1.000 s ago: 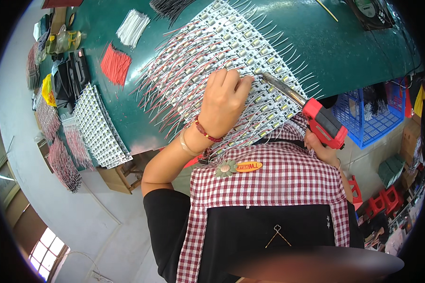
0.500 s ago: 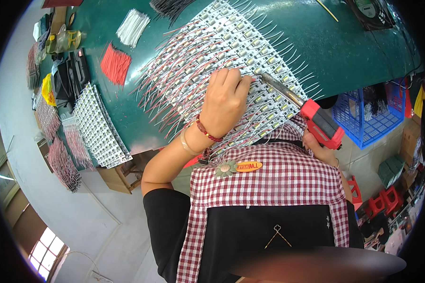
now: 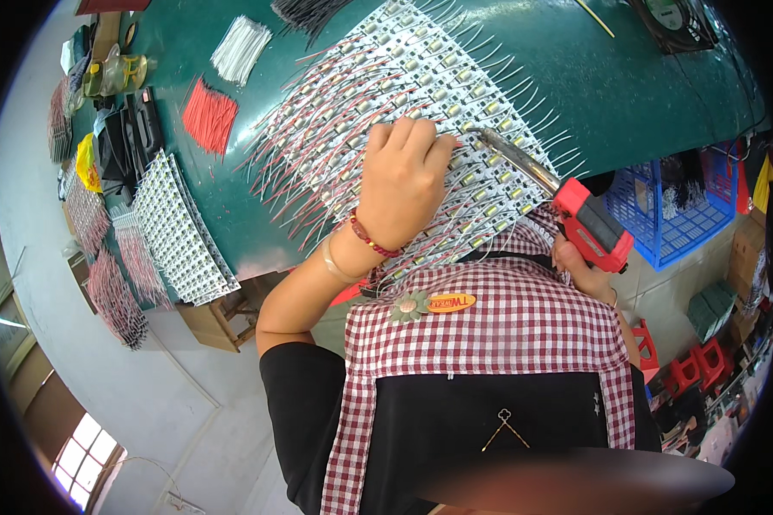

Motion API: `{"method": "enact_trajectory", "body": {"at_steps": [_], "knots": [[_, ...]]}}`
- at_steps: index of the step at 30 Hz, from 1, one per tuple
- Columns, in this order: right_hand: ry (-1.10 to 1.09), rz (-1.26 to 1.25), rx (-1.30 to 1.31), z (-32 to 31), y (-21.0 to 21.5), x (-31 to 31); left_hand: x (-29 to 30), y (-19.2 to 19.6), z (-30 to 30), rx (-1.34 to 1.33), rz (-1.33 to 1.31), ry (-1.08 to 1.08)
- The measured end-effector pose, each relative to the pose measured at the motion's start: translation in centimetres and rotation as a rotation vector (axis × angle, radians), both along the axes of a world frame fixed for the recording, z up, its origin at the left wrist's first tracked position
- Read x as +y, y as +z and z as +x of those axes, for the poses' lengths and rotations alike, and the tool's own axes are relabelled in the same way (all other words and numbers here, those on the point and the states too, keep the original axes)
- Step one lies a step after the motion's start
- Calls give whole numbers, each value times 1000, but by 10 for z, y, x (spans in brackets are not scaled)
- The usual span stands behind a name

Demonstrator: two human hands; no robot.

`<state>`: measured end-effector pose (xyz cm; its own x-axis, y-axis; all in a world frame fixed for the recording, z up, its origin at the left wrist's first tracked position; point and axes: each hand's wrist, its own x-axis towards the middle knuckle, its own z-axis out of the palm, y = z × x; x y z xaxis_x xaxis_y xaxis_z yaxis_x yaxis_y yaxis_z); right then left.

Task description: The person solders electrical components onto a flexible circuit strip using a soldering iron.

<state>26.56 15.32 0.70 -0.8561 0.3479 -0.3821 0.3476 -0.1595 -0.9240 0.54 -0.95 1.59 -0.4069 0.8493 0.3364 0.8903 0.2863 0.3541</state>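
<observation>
Hands at work on a sheet of wired light boards

Fingers of the left hand (image 3: 401,182) curl down and press on a wide sheet of small white circuit boards (image 3: 386,94) that covers the middle of the green desk (image 3: 627,94). Each board carries a row of tiny square parts, and thin red and white wires stick out from the sheet's edges. The fingertips rest on the boards near the sheet's near edge, flat and bent, pinning the sheet rather than closing around anything.

The right hand (image 3: 582,268) is wrapped tightly around the red handle of a soldering tool (image 3: 567,206). Its long metal barrel runs from the handle, at the near right edge of the desk, up and leftward across the sheet, and its tip ends just beside the left fingertips, on their right side. So the spot being worked lies directly right of the left fingers, with the tool's long axis slanting toward them; the left hand is the nearer of the two to that spot, the right hand sitting back at the desk's edge.

Toward the far left corner of the desk lie a bundle of red wires (image 3: 209,116) and a bundle of white wires (image 3: 240,47). Another strip of boards (image 3: 180,232) lies along the left edge. A blue basket (image 3: 674,215) stands off the desk's right edge, lower down.
</observation>
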Motion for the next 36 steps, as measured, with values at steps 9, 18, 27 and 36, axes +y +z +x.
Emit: {"method": "enact_trajectory", "body": {"at_steps": [9,18,27,36], "knots": [[-102,-70,27,11,-1,2,-9,46,8,121,-158,94],[-40,-48,6,20,-8,1,0,-9,22,-134,24,-12],[85,181,-60,29,-22,6,1,-9,21,-132,39,4],[94,222,-2,19,-18,8,3,-6,21,-133,26,17]]}}
